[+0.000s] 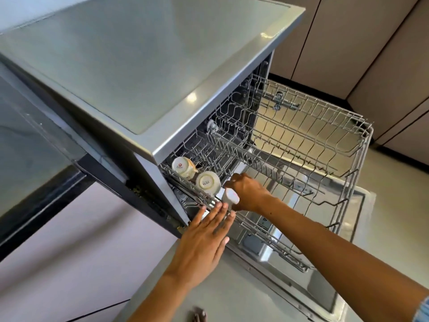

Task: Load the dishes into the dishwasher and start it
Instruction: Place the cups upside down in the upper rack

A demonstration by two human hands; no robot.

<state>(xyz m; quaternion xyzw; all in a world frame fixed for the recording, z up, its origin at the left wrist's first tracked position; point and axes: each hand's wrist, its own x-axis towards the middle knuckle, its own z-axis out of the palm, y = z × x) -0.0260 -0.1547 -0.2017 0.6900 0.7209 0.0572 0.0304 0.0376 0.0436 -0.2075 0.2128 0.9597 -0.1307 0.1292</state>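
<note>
Down at the open dishwasher [148, 73], the upper rack [299, 147] is pulled well out over the lowered door [362, 219]. Two pale cups sit upside down at the rack's near-left corner, side by side and touching or nearly so: one with a small red mark on its base [182, 168], further in under the dishwasher's top, and one printed with lettering on its base [207, 183], just beside it toward the rack's front.

The right hand [247, 192] reaches in from the lower right, its fingers curled round a third white cup [231, 196], held tilted just beside the lettered cup, at the rack's left rail. That grip is closed around the cup; whether the cup already rests on the wires cannot be told.

The left hand [204, 242] lies flat with fingers straight and together, holding nothing, its fingertips [218, 209] touching the rack's left side rail right below the held cup.

Beige cabinet doors [371, 54] stand behind the rack, and a pale floor [394, 205] shows beyond the door. A dark glass surface [30, 140] lies to the left of the dishwasher.
</note>
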